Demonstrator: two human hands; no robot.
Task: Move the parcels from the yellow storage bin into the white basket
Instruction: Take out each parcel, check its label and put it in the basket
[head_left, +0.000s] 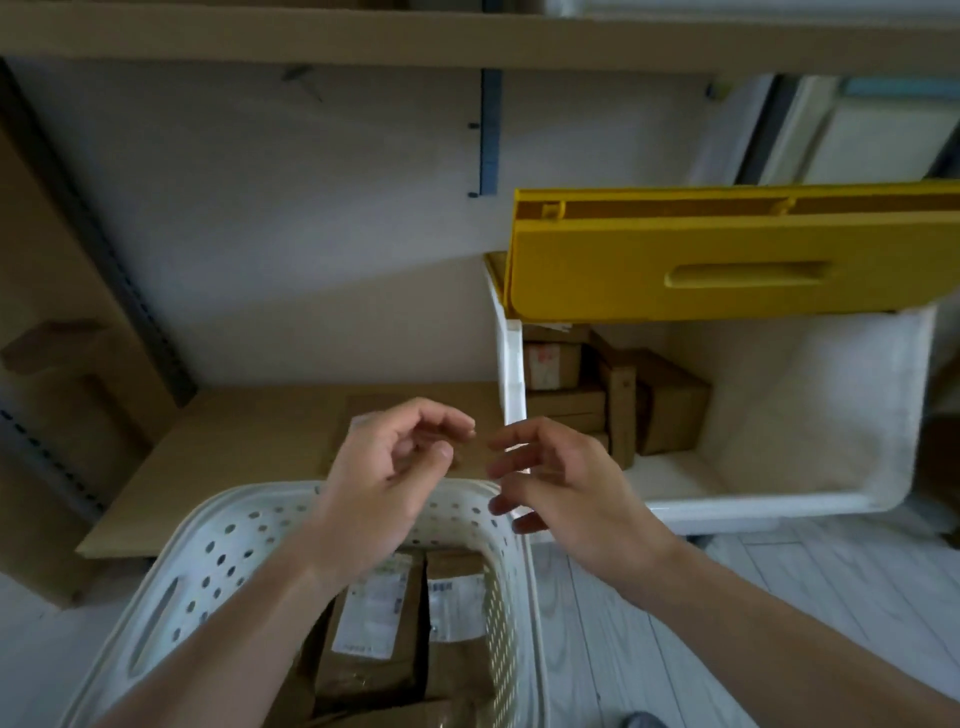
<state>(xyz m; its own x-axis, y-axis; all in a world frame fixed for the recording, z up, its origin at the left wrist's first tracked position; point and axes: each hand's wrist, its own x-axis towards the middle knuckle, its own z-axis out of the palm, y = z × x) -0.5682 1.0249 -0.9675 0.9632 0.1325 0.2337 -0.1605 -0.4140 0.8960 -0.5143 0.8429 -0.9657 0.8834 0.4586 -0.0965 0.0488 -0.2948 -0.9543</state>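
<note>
The storage bin (810, 415) has white walls and a yellow flap door (727, 270) lifted open. Several brown cardboard parcels (613, 400) are stacked at its left inner side. The white perforated basket (218, 551) stands on the floor below me and holds brown parcels with white labels (379, 623). My left hand (384, 478) hovers over the basket's far rim, fingers loosely curled and holding nothing. My right hand (566, 483) hovers beside it, just in front of the bin's left edge, fingers relaxed and holding nothing.
A low wooden shelf board (249, 447) runs behind the basket to the left of the bin. Cardboard (57, 332) leans at the far left beside a metal shelf upright. Pale wood floor (779, 597) lies to the right of the basket.
</note>
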